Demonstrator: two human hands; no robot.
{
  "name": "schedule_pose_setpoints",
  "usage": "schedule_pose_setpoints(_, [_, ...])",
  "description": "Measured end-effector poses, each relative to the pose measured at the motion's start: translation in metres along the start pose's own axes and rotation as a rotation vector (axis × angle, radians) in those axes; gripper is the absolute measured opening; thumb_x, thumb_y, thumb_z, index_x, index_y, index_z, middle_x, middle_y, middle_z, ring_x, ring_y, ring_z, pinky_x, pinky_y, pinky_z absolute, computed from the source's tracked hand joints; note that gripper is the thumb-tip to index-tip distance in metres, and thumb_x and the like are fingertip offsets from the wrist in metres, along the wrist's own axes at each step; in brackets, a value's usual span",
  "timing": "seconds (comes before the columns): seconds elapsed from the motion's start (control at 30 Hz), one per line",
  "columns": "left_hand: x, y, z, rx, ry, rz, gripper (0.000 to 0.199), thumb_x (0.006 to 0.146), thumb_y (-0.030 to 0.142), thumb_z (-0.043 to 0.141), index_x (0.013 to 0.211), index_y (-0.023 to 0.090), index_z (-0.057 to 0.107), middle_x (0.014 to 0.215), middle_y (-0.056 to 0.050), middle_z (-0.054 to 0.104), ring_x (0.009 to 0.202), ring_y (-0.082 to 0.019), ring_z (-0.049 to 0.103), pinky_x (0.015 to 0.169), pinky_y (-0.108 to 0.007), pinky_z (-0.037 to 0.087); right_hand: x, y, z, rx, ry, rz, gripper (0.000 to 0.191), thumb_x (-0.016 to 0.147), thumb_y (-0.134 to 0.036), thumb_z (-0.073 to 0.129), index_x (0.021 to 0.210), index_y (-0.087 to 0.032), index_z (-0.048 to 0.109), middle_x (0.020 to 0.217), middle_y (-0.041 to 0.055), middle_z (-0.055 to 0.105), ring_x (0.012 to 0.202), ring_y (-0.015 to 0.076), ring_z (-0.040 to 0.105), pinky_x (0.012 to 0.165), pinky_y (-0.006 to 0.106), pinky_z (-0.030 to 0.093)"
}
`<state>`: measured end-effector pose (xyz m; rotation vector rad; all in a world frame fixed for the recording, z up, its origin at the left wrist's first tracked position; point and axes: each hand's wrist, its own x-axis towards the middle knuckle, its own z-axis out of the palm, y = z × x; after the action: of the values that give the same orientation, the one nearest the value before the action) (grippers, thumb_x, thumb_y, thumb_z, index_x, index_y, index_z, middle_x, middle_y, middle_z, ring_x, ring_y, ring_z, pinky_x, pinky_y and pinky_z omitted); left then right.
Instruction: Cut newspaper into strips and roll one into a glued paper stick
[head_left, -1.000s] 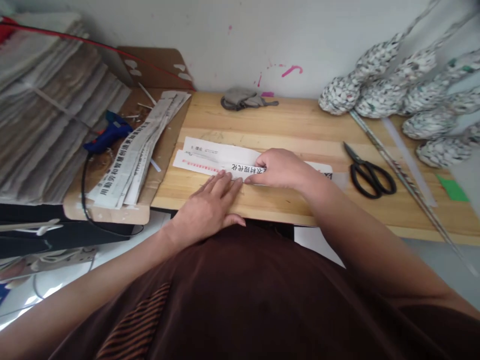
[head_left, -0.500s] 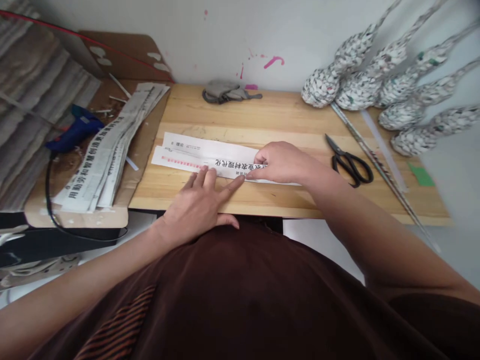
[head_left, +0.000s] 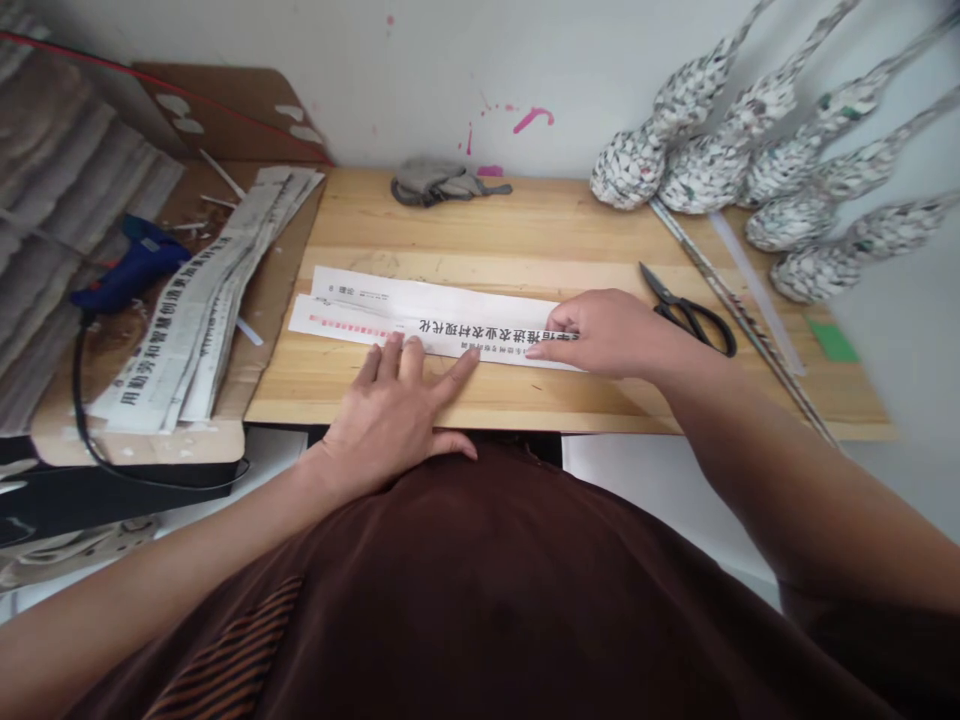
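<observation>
A folded strip of newspaper [head_left: 442,310] lies lengthwise on the wooden tabletop, printed with black and red characters. Along its near edge rest the fingertips of my left hand [head_left: 397,395], spread and flat, with the thumb pointing towards my body. My right hand [head_left: 611,335] has thumb and fingers closed on the strip towards its right end, which is hidden under the hand. To the right of that hand, partly behind the wrist, lie black-handled scissors [head_left: 686,308].
At left, cardboard [head_left: 240,390] carries more newspaper strips [head_left: 199,310] and a blue glue gun [head_left: 131,262]; stacked paper [head_left: 67,210] rises behind. A grey cloth item [head_left: 442,182] sits by the wall. Several woven paper gourds [head_left: 626,170] and a long thin rod [head_left: 739,315] occupy the right.
My right hand has slid rightward along the strip, uncovering more printed characters. My left hand stays near the same place on the strip's edge. The view has shifted slightly.
</observation>
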<state>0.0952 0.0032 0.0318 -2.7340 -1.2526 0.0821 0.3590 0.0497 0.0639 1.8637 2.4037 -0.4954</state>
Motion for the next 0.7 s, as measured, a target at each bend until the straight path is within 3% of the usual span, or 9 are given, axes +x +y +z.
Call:
schedule_pose_setpoints(0.13, [0.001,0.001,0.002,0.001,-0.008,-0.008,0.116,0.067,0.082,0.055,0.155,0.012,0.027,0.139,-0.034,0.047,0.133,-0.053,0.041,0.108,-0.059,0.032,-0.003,0.006,0.001,0.004,-0.006,0.024,0.039,0.081,-0.058,0.062,0.074,-0.021,0.072,0.06,0.0012,0.06,0.057,0.0149,0.048,0.056,0.03,0.027])
schedule_pose_setpoints(0.4, [0.0,0.001,0.0,0.038,0.007,0.028,0.102,0.072,0.077,0.057,0.156,0.03,0.024,0.143,-0.027,0.044,0.133,-0.051,0.041,0.107,-0.059,0.034,-0.002,0.008,0.003,0.003,-0.003,-0.031,0.04,0.081,-0.057,0.063,0.073,-0.019,0.071,0.06,0.0013,0.059,0.056,0.0137,0.045,0.055,0.03,0.024])
schedule_pose_setpoints(0.6, [-0.001,-0.001,0.001,0.023,0.062,0.052,0.096,0.075,0.073,0.058,0.154,0.027,0.03,0.141,-0.026,0.045,0.136,-0.048,0.04,0.109,-0.059,0.034,-0.004,0.011,0.005,-0.025,0.035,-0.038,0.04,0.079,-0.058,0.066,0.077,-0.018,0.073,0.066,0.0031,0.063,0.062,0.0153,0.05,0.057,0.029,0.025])
schedule_pose_setpoints(0.7, [0.004,0.0,0.006,-0.046,0.111,0.148,0.097,0.077,0.073,0.056,0.151,0.015,0.033,0.143,-0.027,0.044,0.14,-0.044,0.037,0.111,-0.053,0.037,-0.006,0.013,0.005,-0.02,0.054,-0.035,0.039,0.078,-0.057,0.068,0.077,-0.018,0.073,0.068,0.0033,0.064,0.065,0.0158,0.051,0.058,0.029,0.027])
